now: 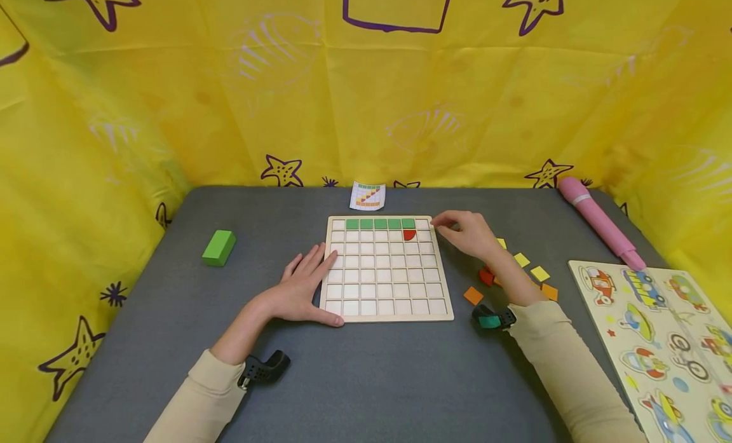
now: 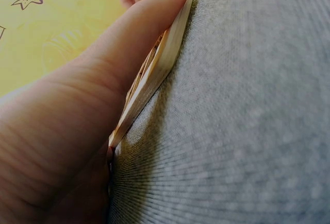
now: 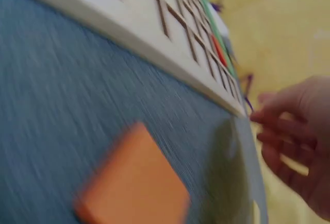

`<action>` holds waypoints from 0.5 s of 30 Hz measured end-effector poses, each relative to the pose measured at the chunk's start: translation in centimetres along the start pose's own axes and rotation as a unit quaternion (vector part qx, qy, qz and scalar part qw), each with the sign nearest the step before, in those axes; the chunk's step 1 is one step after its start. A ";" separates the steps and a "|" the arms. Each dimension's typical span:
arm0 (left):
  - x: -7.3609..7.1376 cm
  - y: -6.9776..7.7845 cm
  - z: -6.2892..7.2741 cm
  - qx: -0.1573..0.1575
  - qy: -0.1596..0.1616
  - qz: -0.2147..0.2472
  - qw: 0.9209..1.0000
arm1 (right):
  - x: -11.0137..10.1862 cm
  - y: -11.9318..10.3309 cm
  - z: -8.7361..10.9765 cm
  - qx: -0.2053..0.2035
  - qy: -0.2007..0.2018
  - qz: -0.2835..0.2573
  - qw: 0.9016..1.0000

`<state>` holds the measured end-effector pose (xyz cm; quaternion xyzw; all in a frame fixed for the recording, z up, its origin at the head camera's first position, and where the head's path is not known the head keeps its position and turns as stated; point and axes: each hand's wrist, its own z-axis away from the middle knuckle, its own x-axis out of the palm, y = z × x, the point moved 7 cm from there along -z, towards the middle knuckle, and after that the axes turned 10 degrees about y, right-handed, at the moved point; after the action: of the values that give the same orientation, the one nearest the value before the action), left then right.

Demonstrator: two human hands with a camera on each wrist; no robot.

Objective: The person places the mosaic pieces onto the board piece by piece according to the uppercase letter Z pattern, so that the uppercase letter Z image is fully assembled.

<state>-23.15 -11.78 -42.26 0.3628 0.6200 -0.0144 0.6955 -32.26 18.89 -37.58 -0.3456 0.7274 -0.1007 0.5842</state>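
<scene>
A wooden grid board (image 1: 386,318) lies on the dark table, its top row carrying several green square tiles (image 1: 380,224). Just below the rightmost green one is a red quarter-round tile (image 1: 409,235). My left hand (image 1: 300,290) rests along the board's left edge, fingers extended and the thumb (image 2: 160,7) on the near rim. At the upper right corner, my right hand (image 1: 466,234) has loosely bent fingers; no piece shows between its fingertips in the right wrist view. A small pattern card (image 1: 368,196) stands behind the board.
Loose orange (image 1: 473,295), yellow (image 1: 540,274) and red (image 1: 486,276) tiles lie around and partly beneath the right forearm. A green block (image 1: 219,248) sits at left. Right of the tiles are a pink microphone-shaped object (image 1: 603,224) and a picture puzzle board (image 1: 620,341). Yellow cloth (image 1: 354,93) hangs behind.
</scene>
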 end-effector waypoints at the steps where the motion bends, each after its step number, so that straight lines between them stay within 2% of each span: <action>1: 0.0 0.0 0.0 0.000 0.000 0.000 1.000 | -0.6 0.5 0.1 0.010 0.006 0.016 1.000; 4: -0.1 0.1 0.0 -0.003 -0.002 0.001 1.000 | -2.3 2.3 0.7 0.048 0.014 0.068 0.996; 8: -0.1 0.1 0.0 -0.004 -0.002 0.005 1.000 | -3.8 4.4 1.6 0.106 0.002 0.111 0.988; 12: -0.1 0.1 0.0 -0.004 -0.001 0.003 1.000 | -4.2 5.5 2.2 0.139 -0.011 0.120 0.983; 15: -0.1 0.1 0.0 -0.004 -0.002 0.002 1.000 | -4.2 5.6 2.3 0.136 -0.008 0.107 0.985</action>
<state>-23.13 -11.77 -42.12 0.3612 0.6181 -0.0111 0.6982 -31.97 26.29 -38.08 -0.1835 0.7352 -0.1329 0.6389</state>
